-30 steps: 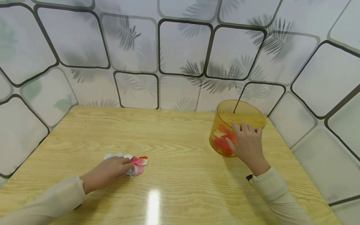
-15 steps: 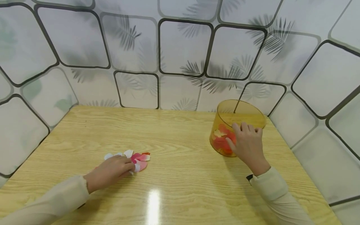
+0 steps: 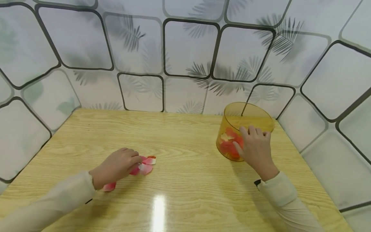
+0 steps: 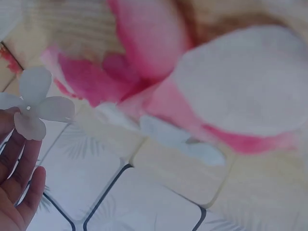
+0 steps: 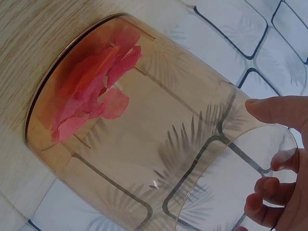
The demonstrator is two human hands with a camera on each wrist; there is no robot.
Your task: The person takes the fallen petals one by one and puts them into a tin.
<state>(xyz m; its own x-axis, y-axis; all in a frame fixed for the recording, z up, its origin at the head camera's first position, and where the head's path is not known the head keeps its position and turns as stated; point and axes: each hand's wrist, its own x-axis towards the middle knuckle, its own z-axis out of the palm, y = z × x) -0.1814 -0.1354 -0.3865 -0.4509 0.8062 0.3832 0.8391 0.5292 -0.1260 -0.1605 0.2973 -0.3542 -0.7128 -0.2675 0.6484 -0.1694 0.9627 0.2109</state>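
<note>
Pinching 1 white flower [image 4: 36, 103], our left hand [image 3: 118, 164] is beside pink petals [image 3: 146, 169] on the table [image 3: 185, 138]; our right hand [image 3: 256, 149] grips an amber container [image 5: 159, 106] by its rim, red petals [image 5: 86, 98] inside. We judge a light pinch and steady rim best against scattering.

The left grip [image 4: 14, 183] pinches a white four-petaled flower [image 4: 34, 100], while blurred pink petals [image 4: 151, 45] crowd the upper middle.

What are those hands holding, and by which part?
The left hand pinches a white flower by one side; the right hand grips the amber container by its rim.
</note>
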